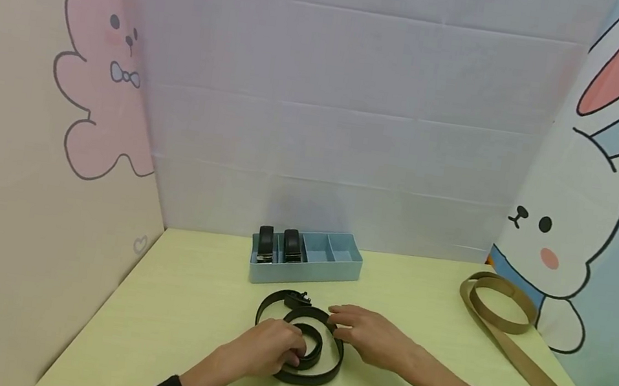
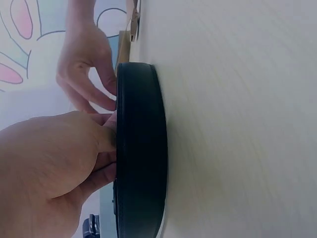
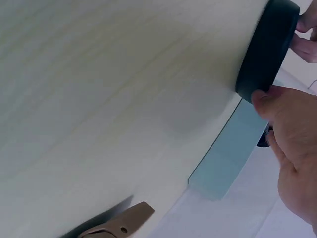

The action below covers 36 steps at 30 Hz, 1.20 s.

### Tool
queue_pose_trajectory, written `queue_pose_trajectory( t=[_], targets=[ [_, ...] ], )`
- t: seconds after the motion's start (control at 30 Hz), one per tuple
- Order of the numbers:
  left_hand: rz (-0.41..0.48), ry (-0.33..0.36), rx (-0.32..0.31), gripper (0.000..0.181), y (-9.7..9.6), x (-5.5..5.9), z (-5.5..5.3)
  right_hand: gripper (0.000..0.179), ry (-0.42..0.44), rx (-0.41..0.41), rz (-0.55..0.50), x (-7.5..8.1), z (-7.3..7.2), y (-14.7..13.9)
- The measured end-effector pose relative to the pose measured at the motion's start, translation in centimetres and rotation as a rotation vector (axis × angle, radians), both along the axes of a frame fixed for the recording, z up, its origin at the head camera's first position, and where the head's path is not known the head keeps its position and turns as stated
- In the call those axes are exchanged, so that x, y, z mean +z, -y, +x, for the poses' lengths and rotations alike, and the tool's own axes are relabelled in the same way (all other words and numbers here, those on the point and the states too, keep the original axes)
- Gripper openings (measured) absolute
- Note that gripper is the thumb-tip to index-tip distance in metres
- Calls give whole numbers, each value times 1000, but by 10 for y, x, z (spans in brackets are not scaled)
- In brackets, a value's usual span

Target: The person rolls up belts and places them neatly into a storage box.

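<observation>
A black belt (image 1: 307,380) stands on its edge in a loose coil on the table, with its buckle (image 1: 298,300) at the far side. My left hand (image 1: 273,347) reaches into the middle of the coil and pinches the innermost turn. In the left wrist view the belt's outer band (image 2: 142,148) hides those fingertips. My right hand (image 1: 370,334) is at the right side of the coil, its thumb (image 3: 262,101) against the band and its other fingers over the top edge, partly hidden.
Behind the coil stands a blue divided box (image 1: 304,274) with two rolled black belts (image 1: 265,244) in its left compartments. A tan belt (image 1: 535,373) lies partly looped along the table's right side. Printed walls (image 1: 330,124) close in the back and both sides.
</observation>
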<state>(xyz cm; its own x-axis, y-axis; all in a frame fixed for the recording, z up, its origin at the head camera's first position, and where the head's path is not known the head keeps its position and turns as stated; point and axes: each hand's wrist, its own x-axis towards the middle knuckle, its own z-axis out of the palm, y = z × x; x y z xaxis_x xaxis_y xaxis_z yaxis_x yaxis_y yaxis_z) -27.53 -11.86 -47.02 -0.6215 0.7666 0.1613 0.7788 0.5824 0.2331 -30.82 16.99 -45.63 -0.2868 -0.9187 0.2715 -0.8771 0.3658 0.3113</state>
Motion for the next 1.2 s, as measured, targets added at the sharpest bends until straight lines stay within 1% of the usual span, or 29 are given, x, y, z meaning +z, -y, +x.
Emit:
queue_pose_trajectory(
  t=[0.07,0.13,0.23,0.3,0.43,0.5,0.57,0.67,0.77,0.87,0.93,1.0,1.07,1.2],
  targets=[
    [13,-2,-9,13,1,0,0,17,-49,47,-27,-4,-2,1],
    [24,-19,-15,13,2,-1,0,16,-70,88,-71,-8,-1,2],
    [37,-56,-20,17,2,-2,0,16,-85,141,-129,-11,7,6],
    [34,-80,-11,21,2,-3,0,17,-100,160,-144,-13,16,10],
    [25,-99,23,23,0,-4,2,17,-133,147,-126,-15,36,21],
    [23,-112,26,22,-2,-5,3,16,-135,128,-133,-17,45,28],
    [30,-131,9,21,-4,-6,4,16,-142,115,-154,-21,53,36],
    [62,-164,-39,21,-4,-10,6,17,-156,110,-194,-26,62,46],
    [100,-174,-63,19,-3,-14,8,13,-175,116,-187,-25,67,48],
    [118,-147,-59,14,-1,-18,9,11,-135,130,-151,-17,64,41],
    [128,-131,-61,11,0,-19,9,15,-88,138,-127,-12,60,33],
    [127,-129,-66,10,1,-19,9,19,-53,137,-112,-8,54,24],
    [128,-138,-76,8,1,-19,9,24,-56,120,-96,-4,46,15],
    [122,-156,-91,6,2,-18,10,30,-130,62,-37,-1,27,3]
  ],
)
